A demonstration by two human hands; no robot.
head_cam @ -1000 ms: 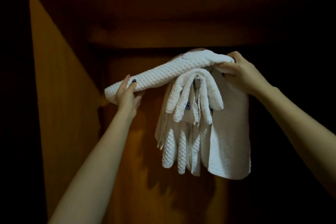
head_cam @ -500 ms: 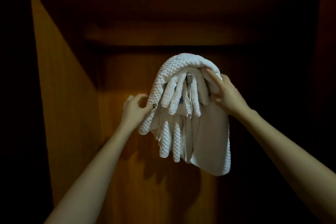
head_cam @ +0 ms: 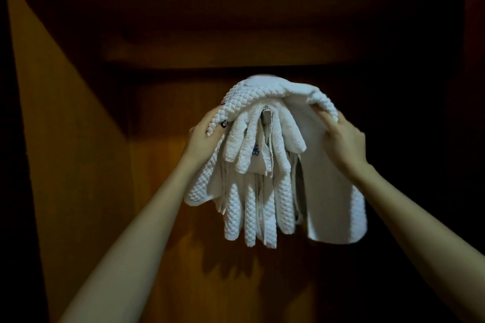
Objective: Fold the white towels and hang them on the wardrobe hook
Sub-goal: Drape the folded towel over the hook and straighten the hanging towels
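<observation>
Hands clasped the top towel (head_cam: 265,92) from both sides. The left hand (head_cam: 203,139) gripped its left fold, the thumb with a dark nail pressed on the waffle weave and the other fingers hidden behind the cloth. The right hand (head_cam: 343,141) curled its fingers over the right edge, tips tucked beneath the fold. That towel lay draped over the metal hook (head_cam: 266,116), above the other white towels (head_cam: 252,212) hanging in folds from it. Behind stood the wardrobe's wooden back panel (head_cam: 162,178), with a dark rail (head_cam: 223,52) above.
</observation>
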